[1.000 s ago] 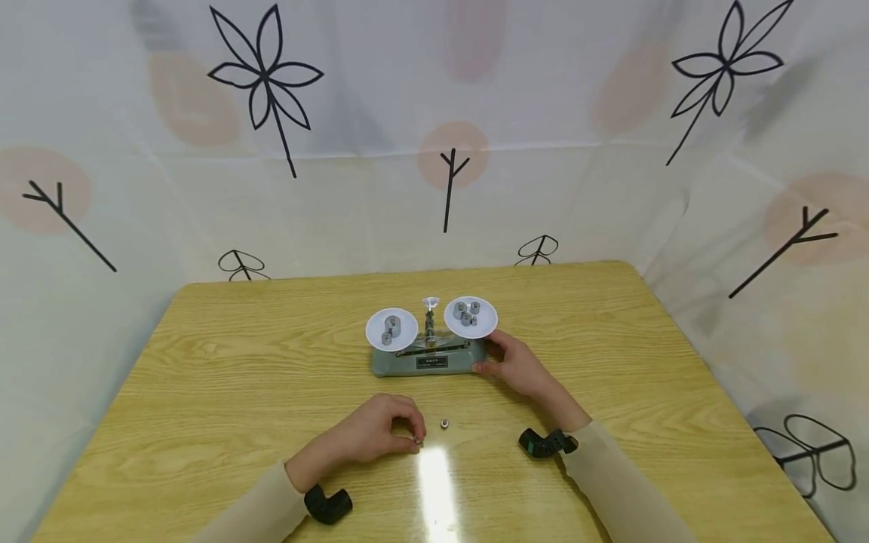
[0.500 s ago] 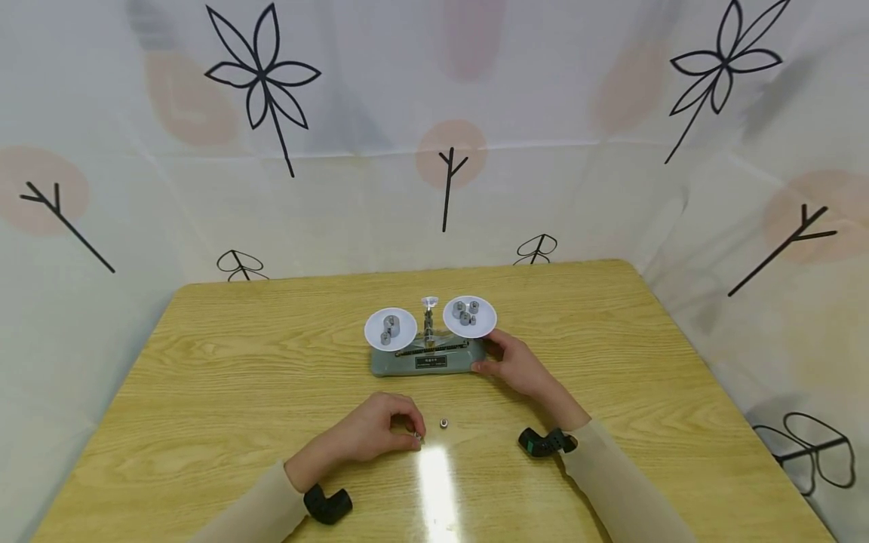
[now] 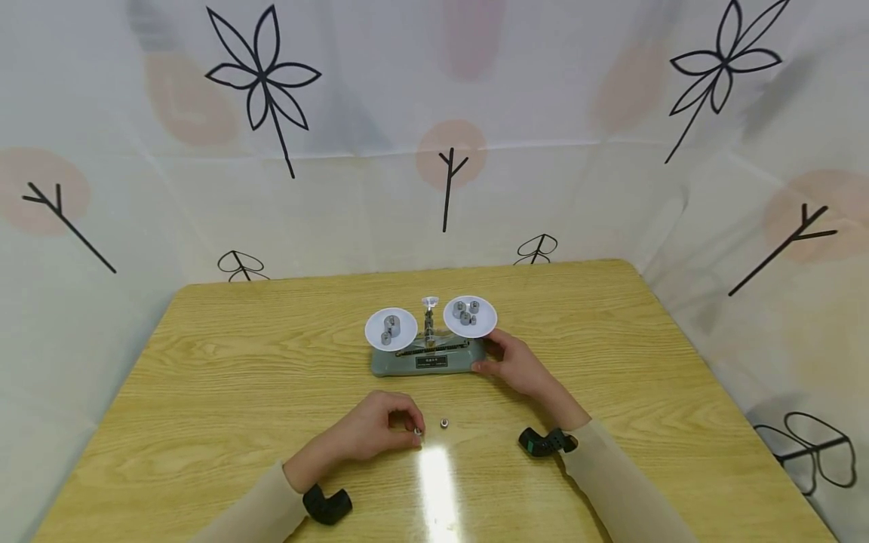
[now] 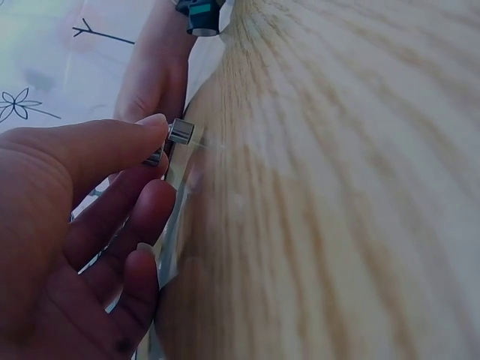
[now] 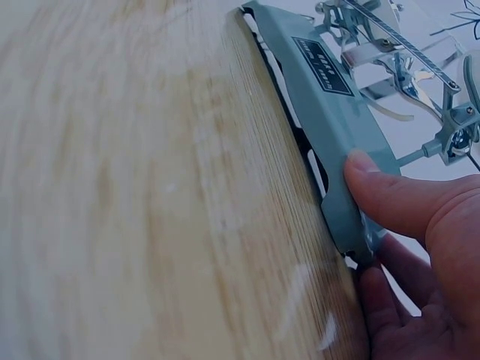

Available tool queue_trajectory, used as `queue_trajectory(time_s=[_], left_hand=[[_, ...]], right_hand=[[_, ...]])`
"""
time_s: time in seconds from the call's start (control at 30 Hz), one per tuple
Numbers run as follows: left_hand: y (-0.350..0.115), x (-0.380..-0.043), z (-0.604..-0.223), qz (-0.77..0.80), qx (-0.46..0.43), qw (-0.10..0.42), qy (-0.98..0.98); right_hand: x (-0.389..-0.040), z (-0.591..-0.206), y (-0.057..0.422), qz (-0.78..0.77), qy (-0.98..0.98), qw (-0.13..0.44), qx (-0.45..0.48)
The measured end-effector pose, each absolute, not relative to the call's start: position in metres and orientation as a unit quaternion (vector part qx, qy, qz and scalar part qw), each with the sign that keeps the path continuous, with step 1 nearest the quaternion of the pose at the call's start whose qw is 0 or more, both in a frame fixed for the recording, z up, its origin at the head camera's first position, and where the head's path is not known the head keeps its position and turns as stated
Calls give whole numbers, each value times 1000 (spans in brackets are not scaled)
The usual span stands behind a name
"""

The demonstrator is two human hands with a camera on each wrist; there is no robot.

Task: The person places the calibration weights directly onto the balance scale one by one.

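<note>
In the head view, my left hand (image 3: 376, 427) is low over the table in front of the scale, pinching a small metal weight (image 3: 417, 432) between thumb and index finger. The left wrist view shows that pinched weight (image 4: 154, 157) partly covered by the thumb; the other fingers are loosely bent. A second small weight (image 3: 444, 424) stands on the table just right of this hand. My right hand (image 3: 514, 366) grips the right end of a green-grey balance scale (image 3: 394, 364). Its thumb lies on the front of the base (image 5: 334, 127), fingers behind.
On the scale's white left pan (image 3: 375, 329) sit several metal weights (image 3: 391, 324) of different sizes. The white right pan (image 3: 487, 317) bears several more weights (image 3: 460, 309). A patterned cloth backdrop (image 3: 353, 204) hangs behind and beside the wooden table (image 3: 258, 362).
The pinched weight has risen slightly in the left fingers, away from the near edge, and that hand has shifted very little. The right hand and the scale have kept their places.
</note>
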State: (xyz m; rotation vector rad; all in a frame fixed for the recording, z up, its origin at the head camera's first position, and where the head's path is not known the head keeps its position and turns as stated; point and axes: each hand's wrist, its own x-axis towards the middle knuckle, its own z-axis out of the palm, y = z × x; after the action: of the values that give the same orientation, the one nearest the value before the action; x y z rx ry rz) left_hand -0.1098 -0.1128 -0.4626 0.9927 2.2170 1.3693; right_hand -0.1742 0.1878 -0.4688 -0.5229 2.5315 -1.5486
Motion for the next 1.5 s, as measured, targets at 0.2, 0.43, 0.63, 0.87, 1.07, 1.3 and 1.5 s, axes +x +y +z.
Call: queue_trajectory(time_s=[0.2, 0.43, 0.63, 0.87, 1.07, 1.3, 1.5], left_hand=[[-114, -112, -461, 480, 355, 154, 787], [-117, -113, -459, 484, 353, 131, 790], [-119, -115, -452, 478, 325, 137, 805], [-121, -120, -443, 477, 326, 121, 807], [-123, -122, -433, 475, 328, 99, 810], [-128, -127, -427, 476, 336, 60, 810], [-132, -131, -422, 481, 334, 37, 810]], right_hand=[[-174, -469, 188, -510, 840, 63, -173], [-174, -469, 188, -507, 842, 62, -172], [-173, -467, 187, -509, 841, 64, -171], [-173, -467, 187, -510, 840, 62, -174], [-174, -470, 188, -514, 838, 60, -175], [-175, -473, 188, -508, 843, 56, -168], [-175, -472, 187, -510, 841, 60, -168]])
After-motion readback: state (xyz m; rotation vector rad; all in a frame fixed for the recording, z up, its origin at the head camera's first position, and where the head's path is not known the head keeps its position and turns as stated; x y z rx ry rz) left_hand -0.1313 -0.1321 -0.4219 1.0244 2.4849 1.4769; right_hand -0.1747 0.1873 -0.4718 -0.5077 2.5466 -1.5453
